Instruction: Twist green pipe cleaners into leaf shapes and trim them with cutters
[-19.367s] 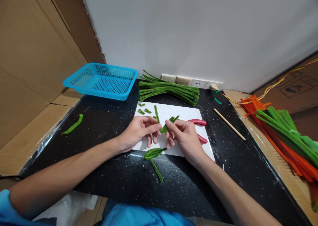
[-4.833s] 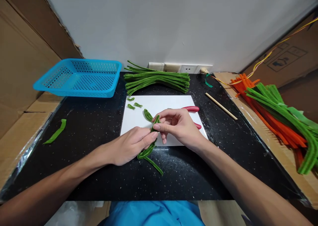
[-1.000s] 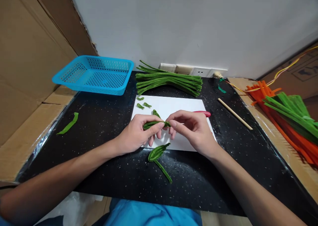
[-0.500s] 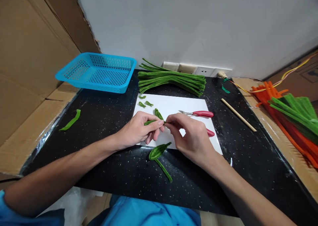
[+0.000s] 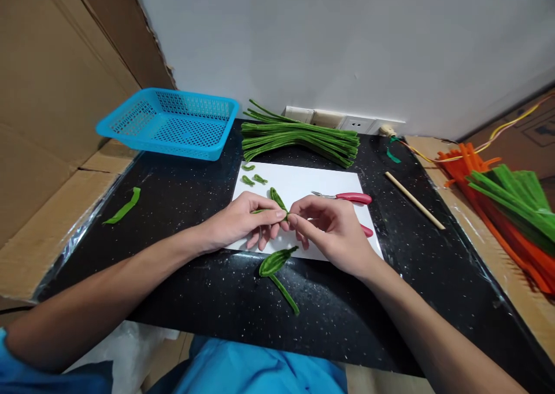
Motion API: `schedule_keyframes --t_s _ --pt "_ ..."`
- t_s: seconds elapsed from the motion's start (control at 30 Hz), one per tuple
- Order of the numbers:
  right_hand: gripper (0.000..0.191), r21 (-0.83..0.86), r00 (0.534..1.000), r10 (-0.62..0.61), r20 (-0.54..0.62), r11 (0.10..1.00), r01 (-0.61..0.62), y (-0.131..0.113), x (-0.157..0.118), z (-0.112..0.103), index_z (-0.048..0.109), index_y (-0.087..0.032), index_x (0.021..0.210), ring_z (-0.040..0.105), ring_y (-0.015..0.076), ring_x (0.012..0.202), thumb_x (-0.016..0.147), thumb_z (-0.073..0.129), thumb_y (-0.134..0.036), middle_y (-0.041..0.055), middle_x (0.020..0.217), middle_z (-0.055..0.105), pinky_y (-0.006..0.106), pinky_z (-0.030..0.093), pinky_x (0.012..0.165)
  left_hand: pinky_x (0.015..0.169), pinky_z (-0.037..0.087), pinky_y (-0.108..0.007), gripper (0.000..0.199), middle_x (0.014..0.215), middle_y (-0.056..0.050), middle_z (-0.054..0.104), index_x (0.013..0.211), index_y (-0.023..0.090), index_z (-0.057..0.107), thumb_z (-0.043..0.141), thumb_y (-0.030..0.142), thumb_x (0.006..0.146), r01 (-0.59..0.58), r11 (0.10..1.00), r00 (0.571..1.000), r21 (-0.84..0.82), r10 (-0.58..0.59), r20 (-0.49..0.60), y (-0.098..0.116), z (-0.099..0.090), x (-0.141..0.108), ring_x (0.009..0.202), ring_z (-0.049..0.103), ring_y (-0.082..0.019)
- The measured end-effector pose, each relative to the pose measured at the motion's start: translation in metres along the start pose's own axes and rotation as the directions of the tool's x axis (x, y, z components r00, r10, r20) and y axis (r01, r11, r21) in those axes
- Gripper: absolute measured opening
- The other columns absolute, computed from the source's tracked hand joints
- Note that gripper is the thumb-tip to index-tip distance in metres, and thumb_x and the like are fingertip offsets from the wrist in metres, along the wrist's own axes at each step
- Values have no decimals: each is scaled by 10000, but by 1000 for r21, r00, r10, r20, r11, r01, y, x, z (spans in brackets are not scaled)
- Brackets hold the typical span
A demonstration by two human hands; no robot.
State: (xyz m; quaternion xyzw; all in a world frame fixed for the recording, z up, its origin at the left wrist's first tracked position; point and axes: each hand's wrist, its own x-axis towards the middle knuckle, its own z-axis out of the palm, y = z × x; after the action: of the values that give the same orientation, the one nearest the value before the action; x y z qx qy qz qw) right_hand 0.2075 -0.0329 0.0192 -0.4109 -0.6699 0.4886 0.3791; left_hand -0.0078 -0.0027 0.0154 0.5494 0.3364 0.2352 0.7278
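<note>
Over the white sheet (image 5: 303, 177), my left hand (image 5: 247, 220) pinches a green pipe cleaner (image 5: 276, 197) bent into a narrow leaf-like loop. My right hand (image 5: 332, 226) meets it at the loop's base, thumb and forefinger closed on the same pipe cleaner; the tips hide the exact joint. Just below the hands lies a finished-looking pipe cleaner leaf (image 5: 274, 263) with a straight stem, on the black tabletop. Red-handled pliers (image 5: 353, 198) rest on the sheet, partly behind my right hand. Several small green pieces (image 5: 260, 179) lie at the sheet's upper left.
A blue basket (image 5: 191, 151) stands at the back left. Behind the sheet is a bundle of green pipe cleaners (image 5: 299, 140). On the right are a wooden stick (image 5: 414, 200) and orange and green bundles (image 5: 515, 197). A green strip (image 5: 124, 207) lies at left.
My right hand has turned slightly and its lower fingers have spread a little, still at the base of the loop. My left hand keeps its pinch nearly in place.
</note>
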Motion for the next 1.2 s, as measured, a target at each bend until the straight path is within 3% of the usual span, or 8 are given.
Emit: schedule_keyframes --t_s 0.1,0.23,0.47,0.57,0.73,0.9,1.0,1.2 --pt "311 183 992 125 16 975 -126 1 3 -1 704 -154 844 559 116 488 906 800 -443 3 659 653 245 488 444 390 480 -158 340 740 -38 679 824 113 697 693 419 970 -34 999 999 33 36 -37 -3 -1 2 487 613 -84" --pt "369 248 987 163 -4 956 -157 3 5 -3 697 -146 811 553 115 457 846 849 -480 8 636 651 243 483 413 387 499 -167 311 801 -45 685 893 122 669 683 421 978 -39 999 998 -21 38 -40 -5 -1 3 523 648 -102" --pt "238 -5 980 -6 -199 1000 6 1 1 -2 708 -166 847 601 128 499 904 807 -375 5 643 666 266 504 498 378 483 -157 311 760 -27 659 847 118 638 744 396 937 -52 993 990 -104 37 -137 0 1 2 504 615 -86" --pt "200 -55 970 -36 -240 998 23 -1 -1 0 708 -178 842 613 135 504 924 775 -348 13 673 684 276 519 493 395 482 -142 293 792 -31 680 919 107 649 809 350 890 -60 986 984 -158 31 -175 1 2 1 532 623 -79" --pt "197 -44 962 -41 -271 999 30 -2 -1 2 712 -182 845 627 142 493 911 793 -348 5 638 682 282 531 502 435 490 -135 349 794 -52 735 1067 86 657 847 290 857 -57 974 977 -220 9 -212 1 3 -1 492 595 -55" --pt "301 58 963 9 -268 998 7 -3 2 -2 705 -173 799 625 144 451 886 819 -437 13 617 682 289 548 473 470 541 -171 351 920 -95 756 1078 99 695 850 322 855 -177 976 962 -129 144 -231 -1 5 2 662 687 -121" --pt "321 111 966 34 -255 994 -5 -3 3 -3 704 -165 791 627 141 448 875 827 -449 21 631 690 288 565 464 470 548 -179 306 951 -118 757 1019 92 708 819 343 884 -187 977 954 -104 155 -257 0 7 2 693 690 -133" --pt "305 104 972 26 -234 995 -2 -1 1 0 716 -152 820 638 146 472 870 839 -427 26 643 689 284 561 475 437 515 -174 285 829 -60 703 877 108 675 796 364 900 -160 976 952 -150 112 -285 -1 7 1 642 659 -120"
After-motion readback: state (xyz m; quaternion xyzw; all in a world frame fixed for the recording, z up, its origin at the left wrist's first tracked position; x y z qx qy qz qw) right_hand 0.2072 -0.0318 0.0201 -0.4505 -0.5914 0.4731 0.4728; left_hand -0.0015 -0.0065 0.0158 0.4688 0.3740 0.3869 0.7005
